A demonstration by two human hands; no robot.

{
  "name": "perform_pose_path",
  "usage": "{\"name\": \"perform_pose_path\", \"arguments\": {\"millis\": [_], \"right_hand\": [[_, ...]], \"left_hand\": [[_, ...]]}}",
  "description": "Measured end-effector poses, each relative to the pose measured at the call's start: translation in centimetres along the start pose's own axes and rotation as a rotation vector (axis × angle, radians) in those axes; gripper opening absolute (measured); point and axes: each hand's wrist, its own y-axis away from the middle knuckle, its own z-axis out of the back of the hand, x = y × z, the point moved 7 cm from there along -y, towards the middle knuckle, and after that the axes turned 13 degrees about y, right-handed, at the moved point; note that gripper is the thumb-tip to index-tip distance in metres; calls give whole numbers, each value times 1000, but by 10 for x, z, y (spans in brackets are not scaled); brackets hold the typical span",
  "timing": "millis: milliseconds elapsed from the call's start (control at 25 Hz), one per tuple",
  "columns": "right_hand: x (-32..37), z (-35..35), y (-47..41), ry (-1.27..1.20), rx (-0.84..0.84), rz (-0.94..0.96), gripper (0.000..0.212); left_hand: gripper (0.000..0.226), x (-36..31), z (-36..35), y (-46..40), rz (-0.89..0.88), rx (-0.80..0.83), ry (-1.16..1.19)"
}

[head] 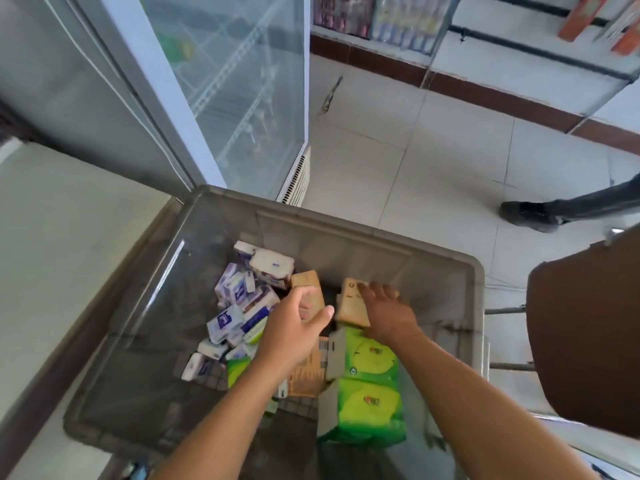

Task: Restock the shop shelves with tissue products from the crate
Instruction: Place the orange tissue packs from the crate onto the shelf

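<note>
**Both hands reach into the crate for tan tissue packs**

The grey crate [478, 271] sits on the tiled floor [433, 140] beside a glass-door cooler [242, 81]. Inside lie small purple-and-white tissue packs [232, 306], green tissue bundles [370, 386] and tan packs. The left hand [294, 327] curls around one tan pack [306, 284]; the right hand [388, 310] lies over another tan pack [351, 306], fingers spread, its grip not clearly closed. The step appears to be picking stock. Next, the person would need to secure both packs, lift them clear of the crate wall and carry them to the shelves [519, 39] across the floor.
</note>
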Motion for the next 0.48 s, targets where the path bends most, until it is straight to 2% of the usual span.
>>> {"name": "perform_pose_path", "arguments": {"millis": [120,280,480], "right_hand": [[0,-4,-9,60,-36,-5,98],[0,-13,-12,33,-52,-13,88],[1,-5,-11,60,-54,39,86]], "left_hand": [[42,6,1,-4,21,-22,13],[47,7,-8,-7,35,-12,14],[47,7,-20,-4,29,7,20]]}}
